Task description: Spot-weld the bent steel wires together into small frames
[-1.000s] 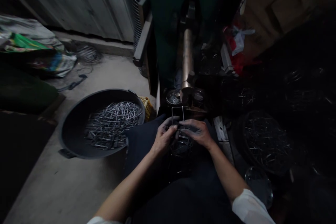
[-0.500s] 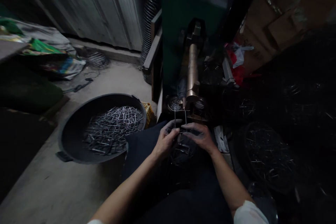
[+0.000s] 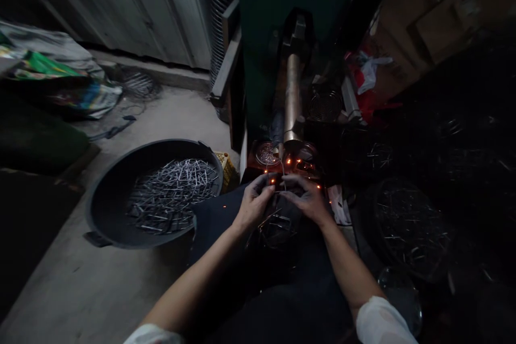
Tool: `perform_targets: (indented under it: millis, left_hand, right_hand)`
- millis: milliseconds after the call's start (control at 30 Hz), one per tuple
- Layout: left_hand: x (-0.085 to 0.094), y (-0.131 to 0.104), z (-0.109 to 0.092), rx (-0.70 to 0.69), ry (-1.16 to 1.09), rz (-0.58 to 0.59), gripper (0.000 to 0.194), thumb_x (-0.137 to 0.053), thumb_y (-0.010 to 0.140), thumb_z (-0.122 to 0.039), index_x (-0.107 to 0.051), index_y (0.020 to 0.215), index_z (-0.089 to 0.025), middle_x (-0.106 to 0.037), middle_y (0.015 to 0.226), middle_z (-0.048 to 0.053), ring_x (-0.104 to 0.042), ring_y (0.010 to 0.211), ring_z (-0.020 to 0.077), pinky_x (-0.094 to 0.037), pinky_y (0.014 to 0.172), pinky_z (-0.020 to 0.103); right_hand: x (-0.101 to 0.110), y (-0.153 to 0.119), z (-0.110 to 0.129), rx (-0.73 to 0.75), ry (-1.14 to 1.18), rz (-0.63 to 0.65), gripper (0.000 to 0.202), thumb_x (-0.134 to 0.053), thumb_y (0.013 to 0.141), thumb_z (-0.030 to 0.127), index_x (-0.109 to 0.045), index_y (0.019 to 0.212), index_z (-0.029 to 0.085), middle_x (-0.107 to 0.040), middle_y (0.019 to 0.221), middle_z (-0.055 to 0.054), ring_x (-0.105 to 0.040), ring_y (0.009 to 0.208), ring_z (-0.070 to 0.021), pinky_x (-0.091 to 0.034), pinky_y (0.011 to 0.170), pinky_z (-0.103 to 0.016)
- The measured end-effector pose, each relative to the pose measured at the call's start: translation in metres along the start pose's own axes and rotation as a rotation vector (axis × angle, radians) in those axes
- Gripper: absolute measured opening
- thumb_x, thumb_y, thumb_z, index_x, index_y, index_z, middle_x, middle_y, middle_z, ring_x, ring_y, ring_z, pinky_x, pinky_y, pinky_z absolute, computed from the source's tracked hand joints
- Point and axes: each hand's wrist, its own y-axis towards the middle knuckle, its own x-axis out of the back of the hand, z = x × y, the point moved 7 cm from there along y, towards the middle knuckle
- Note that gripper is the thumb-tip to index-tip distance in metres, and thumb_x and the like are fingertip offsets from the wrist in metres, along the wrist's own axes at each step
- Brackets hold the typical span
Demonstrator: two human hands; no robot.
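Observation:
Between both hands is a thin metal wire frame (image 3: 284,178), its far end at the tip of the machine's electrodes (image 3: 281,151). My left hand (image 3: 257,201) pinches the frame's left side, fingers closed. From the other side my right hand (image 3: 305,198) grips it between thumb and fingers. Orange sparks (image 3: 288,162) fly around the electrode tip and past the right hand. A thick brass-coloured cylinder (image 3: 293,99) reaches from the green machine (image 3: 262,54) toward the hands. Below them, more bent wire pieces (image 3: 279,223) lie in the dark near my lap.
A large black basin (image 3: 115,172) of wire pieces stands on the floor at left, with a yellow crate (image 3: 226,166) behind it. Another dark container (image 3: 379,226) of wire pieces is at right. A round dish (image 3: 266,153) of small bits sits by the electrodes.
Sparks have appeared at the electrode tip, with an orange glow on the nearby dishes. Both hands still hold the wire frame. The view has shifted slightly.

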Motion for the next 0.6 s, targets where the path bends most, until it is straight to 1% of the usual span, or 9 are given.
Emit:
perform_targets:
  millis: [33,67,100,167,233,333,433,533,600]
  left_hand:
    - [-0.001,0.005,-0.004,-0.001,0.009,-0.006,0.046,-0.074,0.079,-0.036,-0.067,0.121,-0.019,-0.067,0.08,0.001,-0.055,0.056,0.0087,-0.043,0.053,0.02]
    - [-0.002,0.011,-0.009,-0.004,0.016,-0.009,0.047,-0.074,0.079,-0.036,-0.067,0.122,-0.019,-0.066,0.077,0.0,-0.052,0.053,0.0074,-0.041,0.051,0.019]
    - [-0.002,0.018,-0.013,-0.008,0.019,-0.011,0.048,-0.074,0.079,-0.035,-0.066,0.124,-0.019,-0.064,0.073,-0.001,-0.049,0.049,0.0064,-0.038,0.048,0.018]
    - [-0.004,0.031,-0.02,-0.019,0.003,-0.01,0.05,-0.074,0.078,-0.034,-0.065,0.125,-0.018,-0.061,0.068,-0.003,-0.046,0.046,0.0057,-0.035,0.044,0.017]
    - [-0.005,0.043,-0.024,-0.021,-0.031,0.003,0.051,-0.074,0.077,-0.033,-0.065,0.125,-0.017,-0.058,0.063,-0.004,-0.045,0.044,0.0057,-0.031,0.04,0.016]
    - [-0.006,0.053,-0.025,-0.012,-0.074,0.018,0.053,-0.074,0.075,-0.032,-0.063,0.125,-0.017,-0.054,0.059,-0.006,-0.044,0.042,0.0054,-0.026,0.037,0.014]
    - [-0.005,0.057,-0.026,-0.011,-0.098,-0.004,0.053,-0.075,0.074,-0.032,-0.063,0.124,-0.017,-0.055,0.061,-0.006,-0.046,0.043,0.0051,-0.027,0.038,0.013]
    - [-0.006,0.06,-0.028,-0.023,-0.093,-0.002,0.052,-0.074,0.074,-0.032,-0.063,0.122,-0.016,-0.054,0.057,-0.007,-0.042,0.04,0.0049,-0.026,0.036,0.014]
    - [-0.007,0.062,-0.029,-0.04,-0.097,-0.001,0.049,-0.073,0.074,-0.031,-0.064,0.119,-0.014,-0.053,0.054,-0.007,-0.037,0.038,0.0047,-0.024,0.035,0.016]
  right_hand:
    - [0.005,0.004,-0.003,-0.015,0.015,-0.06,0.042,-0.082,0.08,0.04,-0.066,0.116,0.026,-0.072,0.1,-0.001,-0.069,0.091,-0.018,-0.056,0.086,-0.031]
    - [0.01,0.009,-0.006,-0.025,0.018,-0.111,0.041,-0.083,0.077,0.04,-0.066,0.112,0.024,-0.071,0.096,0.0,-0.068,0.088,-0.0174,-0.055,0.084,-0.03]
    - [0.014,0.014,-0.008,-0.03,0.012,-0.147,0.036,-0.083,0.077,0.04,-0.067,0.105,0.022,-0.07,0.091,0.0,-0.066,0.084,-0.0168,-0.054,0.081,-0.029]
    - [0.019,0.025,-0.012,-0.053,-0.01,-0.164,0.026,-0.076,0.083,0.043,-0.067,0.089,0.019,-0.067,0.081,0.0,-0.062,0.077,-0.0156,-0.051,0.076,-0.027]
    - [0.022,0.035,-0.016,-0.088,-0.018,-0.166,0.027,-0.068,0.087,0.045,-0.067,0.081,0.018,-0.064,0.073,0.0,-0.059,0.071,-0.0147,-0.048,0.07,-0.026]
    - [0.024,0.044,-0.02,-0.122,-0.006,-0.194,0.027,-0.065,0.087,0.044,-0.066,0.08,0.018,-0.062,0.069,0.001,-0.056,0.067,-0.0138,-0.047,0.066,-0.025]
    - [0.024,0.049,-0.018,-0.106,0.011,-0.215,0.025,-0.065,0.087,0.041,-0.066,0.079,0.018,-0.061,0.069,0.002,-0.056,0.067,-0.0132,-0.046,0.066,-0.025]
    - [0.022,0.054,-0.016,-0.079,0.039,-0.223,0.024,-0.066,0.086,0.04,-0.066,0.078,0.018,-0.061,0.069,0.002,-0.055,0.067,-0.0127,-0.046,0.065,-0.024]
    - [0.02,0.055,-0.019,-0.096,0.081,-0.229,0.025,-0.068,0.085,0.041,-0.065,0.077,0.018,-0.06,0.067,0.002,-0.055,0.065,-0.0124,-0.046,0.063,-0.025]
